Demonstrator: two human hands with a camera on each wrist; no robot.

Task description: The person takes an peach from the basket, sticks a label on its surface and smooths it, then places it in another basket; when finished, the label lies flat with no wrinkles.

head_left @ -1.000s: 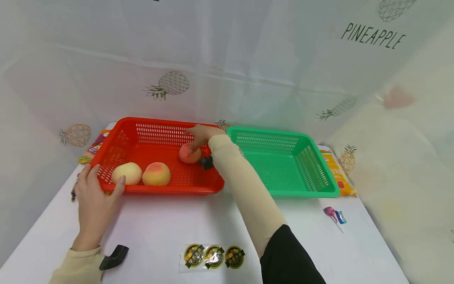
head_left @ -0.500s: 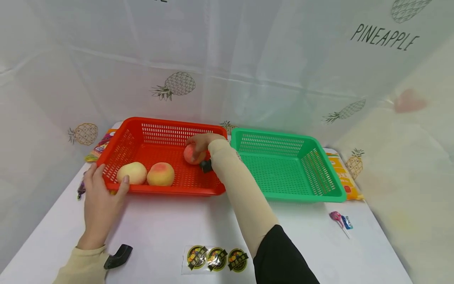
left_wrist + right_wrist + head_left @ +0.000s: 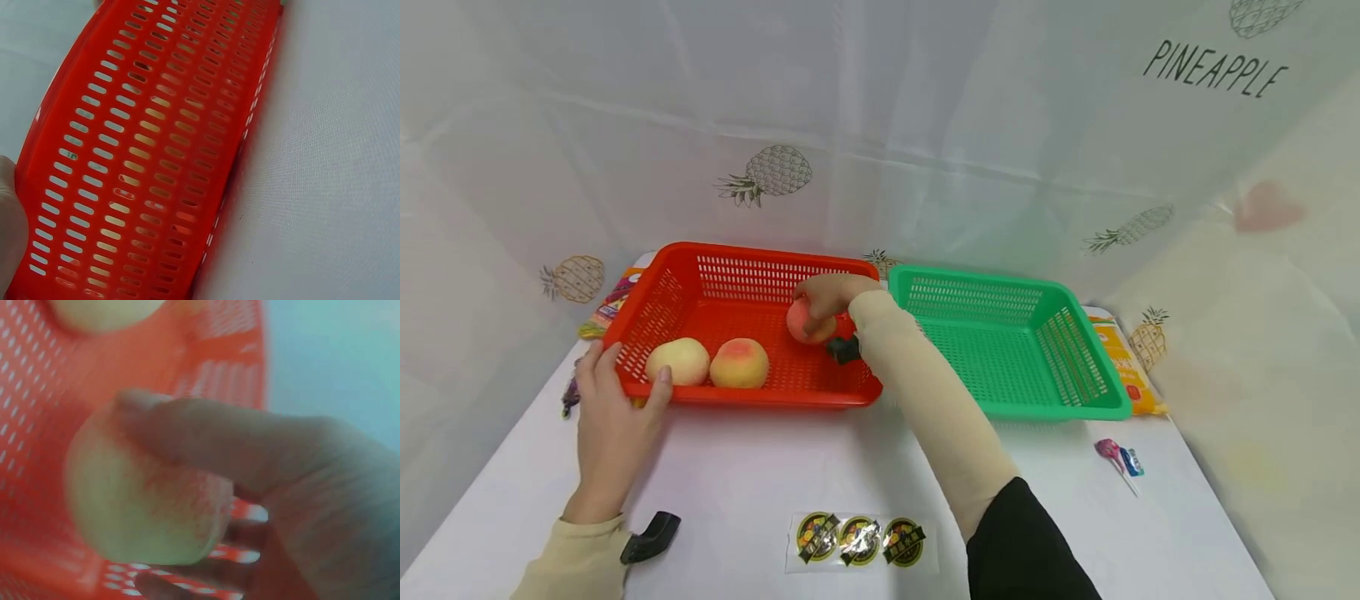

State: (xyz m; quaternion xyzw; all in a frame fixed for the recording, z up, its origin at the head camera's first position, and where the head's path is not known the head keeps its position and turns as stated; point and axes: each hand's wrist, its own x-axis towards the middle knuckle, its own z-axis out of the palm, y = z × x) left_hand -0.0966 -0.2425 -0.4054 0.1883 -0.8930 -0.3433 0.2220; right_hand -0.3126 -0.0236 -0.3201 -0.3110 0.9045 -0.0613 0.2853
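Note:
In the head view, my right hand (image 3: 835, 297) reaches into the right side of a red plastic basket (image 3: 737, 400) and grips a reddish peach (image 3: 799, 323). Its thumb lies across the peach in the right wrist view, with the fingers round the far side. A pale peach (image 3: 679, 362) and a yellow peach with a red blush (image 3: 740, 364) sit side by side at the basket's front left. My left hand (image 3: 615, 442) holds that basket's front left corner, thumb at the front rim and fingers along the side. The slotted basket wall (image 3: 147, 144) fills much of the left wrist view.
A green basket (image 3: 1015, 412) stands right of the red one. Snack bags lie at the far left (image 3: 613, 304) and beside the green basket (image 3: 1127, 367). A lollipop (image 3: 1112, 454) is on the right, and a strip of round stickers (image 3: 860, 542) lies in front.
The right hand's fingers have curled in closer round the reddish peach. The left hand stays at the basket corner; the head view has shifted slightly.

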